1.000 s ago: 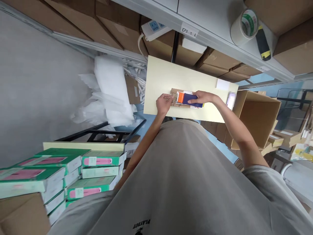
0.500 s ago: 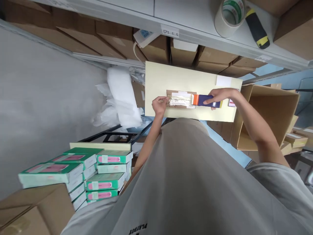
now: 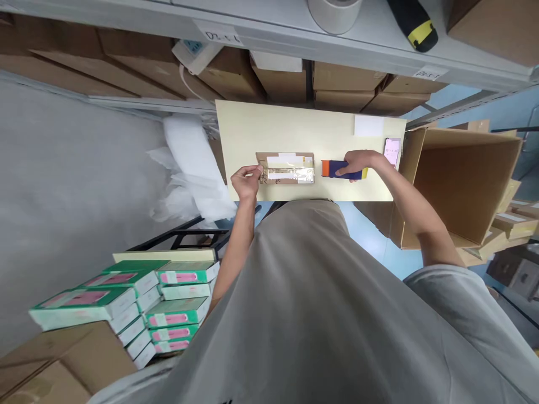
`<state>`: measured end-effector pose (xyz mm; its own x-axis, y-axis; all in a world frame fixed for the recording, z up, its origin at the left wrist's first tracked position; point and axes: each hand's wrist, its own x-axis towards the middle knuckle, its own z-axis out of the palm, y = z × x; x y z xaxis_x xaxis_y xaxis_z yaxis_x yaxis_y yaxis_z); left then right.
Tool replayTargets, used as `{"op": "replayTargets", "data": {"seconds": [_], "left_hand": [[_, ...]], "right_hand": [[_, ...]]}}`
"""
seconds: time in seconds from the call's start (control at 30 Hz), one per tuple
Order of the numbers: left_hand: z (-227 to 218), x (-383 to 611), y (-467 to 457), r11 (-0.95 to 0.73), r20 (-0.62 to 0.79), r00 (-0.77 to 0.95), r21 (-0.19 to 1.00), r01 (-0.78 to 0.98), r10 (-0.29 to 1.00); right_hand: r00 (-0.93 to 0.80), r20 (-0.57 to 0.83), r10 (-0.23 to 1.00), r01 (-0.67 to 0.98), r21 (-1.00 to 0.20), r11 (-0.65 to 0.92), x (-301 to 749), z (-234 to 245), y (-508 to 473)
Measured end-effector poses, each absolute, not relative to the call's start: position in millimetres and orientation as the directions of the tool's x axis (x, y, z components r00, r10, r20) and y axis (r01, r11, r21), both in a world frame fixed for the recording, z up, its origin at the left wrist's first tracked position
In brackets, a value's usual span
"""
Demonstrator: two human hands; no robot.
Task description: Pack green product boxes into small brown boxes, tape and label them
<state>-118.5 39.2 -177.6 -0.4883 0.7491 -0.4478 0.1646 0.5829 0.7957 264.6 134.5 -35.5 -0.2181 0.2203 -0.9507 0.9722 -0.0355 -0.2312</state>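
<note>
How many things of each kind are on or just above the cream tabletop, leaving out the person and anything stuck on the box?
Box: 1
Blue-orange object, in the right hand: 1
White sheet: 1
Phone: 1
Total: 4

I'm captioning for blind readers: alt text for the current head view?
The left hand touches one end of a taped cardboard box on a cream board; the right hand holds a blue-and-orange item apart from it.

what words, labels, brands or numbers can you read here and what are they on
"D", "5": left shelf label; remaining characters unclear.
Right shelf label: too blurred.
Phone: digits too small.
Cardboard box: handwriting unreadable.
Green boxes: print too small.
Shirt: mark cut off.
</note>
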Motion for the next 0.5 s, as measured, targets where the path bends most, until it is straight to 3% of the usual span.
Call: {"op": "replayTargets", "data": {"seconds": [0.23,0.43,0.5], "left_hand": [[-183.2,-119.1,38.6,0.584,-0.418,-0.513,0.782,0.216,0.75],[-181.6,-118.2,37.2,0.574,-0.404,-0.518,0.789,0.22,0.754],[-179.6,-117.4,37.8,0.575,-0.402,-0.516,0.785,0.231,0.756]], "right_hand": [[-0.17,-0.936,0.309,0.985,-0.173,0.018,248.3,-40.6,123.1],[-0.151,-0.843,0.516,0.988,-0.143,0.055,233.3,-63.4,92.6],[-0.174,-0.789,0.589,0.982,-0.186,0.041,227.4,-72.1,77.3]]}}
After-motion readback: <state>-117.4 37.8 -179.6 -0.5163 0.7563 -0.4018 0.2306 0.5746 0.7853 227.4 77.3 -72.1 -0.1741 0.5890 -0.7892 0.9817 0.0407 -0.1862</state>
